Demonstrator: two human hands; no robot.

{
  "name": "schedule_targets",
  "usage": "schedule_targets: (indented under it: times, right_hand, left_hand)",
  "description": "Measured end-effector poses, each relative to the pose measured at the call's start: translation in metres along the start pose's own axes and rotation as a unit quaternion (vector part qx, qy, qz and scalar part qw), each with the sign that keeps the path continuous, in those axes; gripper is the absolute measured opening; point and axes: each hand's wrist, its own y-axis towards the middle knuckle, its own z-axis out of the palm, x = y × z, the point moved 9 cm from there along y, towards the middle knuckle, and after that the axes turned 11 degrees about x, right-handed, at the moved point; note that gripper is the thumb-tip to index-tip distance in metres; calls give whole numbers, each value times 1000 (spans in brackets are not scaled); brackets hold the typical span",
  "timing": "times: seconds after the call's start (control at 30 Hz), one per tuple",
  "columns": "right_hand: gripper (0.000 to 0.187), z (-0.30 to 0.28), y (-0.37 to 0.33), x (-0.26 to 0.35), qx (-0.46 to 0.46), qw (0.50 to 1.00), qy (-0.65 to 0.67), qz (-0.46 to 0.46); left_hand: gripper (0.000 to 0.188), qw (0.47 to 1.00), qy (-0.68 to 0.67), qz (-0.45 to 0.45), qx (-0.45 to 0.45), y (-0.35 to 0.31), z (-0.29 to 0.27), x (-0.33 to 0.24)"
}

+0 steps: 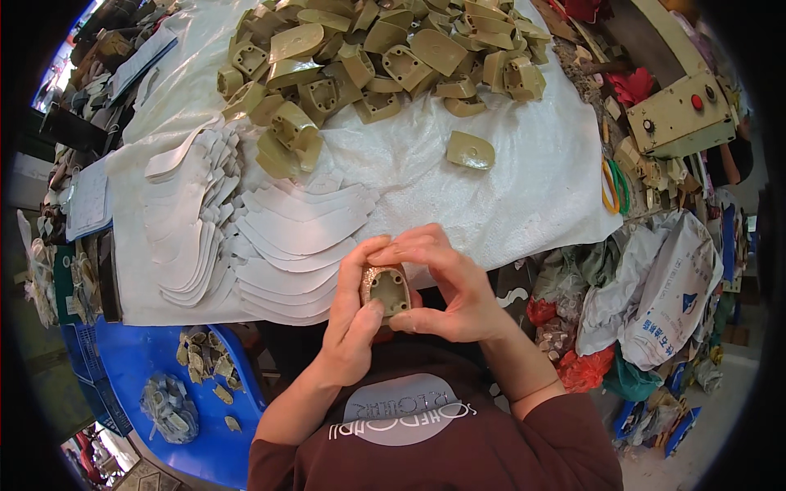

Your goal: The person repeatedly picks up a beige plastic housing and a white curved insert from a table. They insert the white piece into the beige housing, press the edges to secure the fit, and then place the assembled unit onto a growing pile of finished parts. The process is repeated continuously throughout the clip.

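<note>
Close to my chest, both hands hold a shoe heel (391, 288) with its hollow underside and small round holes facing up. A glittery brown covering shows along its rim. My left hand (350, 323) wraps its left side, thumb against the lower edge. My right hand (449, 286) closes on the other side, thumb at the lower right and fingers arched over the top. Just left of my hands lie overlapping white curved cut pieces (299, 221). Farther off is a single olive heel (471, 150), lying on its side.
A large pile of olive heels (381, 49) covers the far part of the white sheet (524, 196). At the right stand a beige control box (684, 114) and stuffed bags (667, 295). A blue chair (131, 360) with scraps and a plastic bag is at the lower left.
</note>
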Motion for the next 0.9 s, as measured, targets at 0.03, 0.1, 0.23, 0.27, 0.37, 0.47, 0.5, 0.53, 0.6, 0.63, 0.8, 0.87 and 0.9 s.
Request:
schedule_targets:
  times: [0.03, 0.1, 0.23, 0.27, 0.37, 0.47, 0.5, 0.53, 0.6, 0.63, 0.8, 0.87, 0.9]
  right_hand:
    - [50, 3, 2, 7, -11, 999, -34, -22]
    - [44, 6, 3, 7, -36, 998, -35, -41]
    - [21, 13, 9, -24, -4, 972, 226, 70]
    - [18, 19, 15, -27, 26, 962, 260, 74]
    - [14, 25, 16, -31, 77, 951, 297, 44]
    - [15, 26, 10, -31, 62, 966, 245, 50]
    - [17, 27, 7, -30, 35, 973, 221, 64]
    - [20, 27, 3, -30, 9, 977, 196, 78]
    - [29, 27, 2, -18, -17, 998, 65, 10]
    - [33, 29, 0, -10, -30, 999, -1, -25]
    - [43, 44, -10, -24, -65, 974, 212, 35]
    - [43, 41, -5, -15, -83, 987, 138, -23]
    - [47, 41, -5, -15, -80, 990, 118, -6]
  left_hand:
    - [83, 1000, 1, 9, -4, -1, 2, -3]
    - [81, 1000, -7, 7, -7, -2, 5, -4]
    - [78, 999, -8, 53, -6, 1, 14, -14]
    - [81, 997, 16, 72, -16, 3, 17, -18]
    - [83, 993, 91, 65, -26, 1, 20, -24]
    - [76, 992, 102, 77, -21, 0, 21, -23]
    - [72, 992, 90, 83, -37, -2, 18, -22]
    - [68, 991, 78, 89, -54, -3, 15, -21]
    - [62, 983, 111, 95, -112, -6, 5, -18]
    - [59, 977, 128, 98, -142, -8, 0, -16]
    - [49, 971, 13, 133, -196, -9, -6, -20]
    - [49, 970, 45, 139, -194, -11, -6, -18]
    - [51, 972, 50, 135, -184, -11, -6, -16]
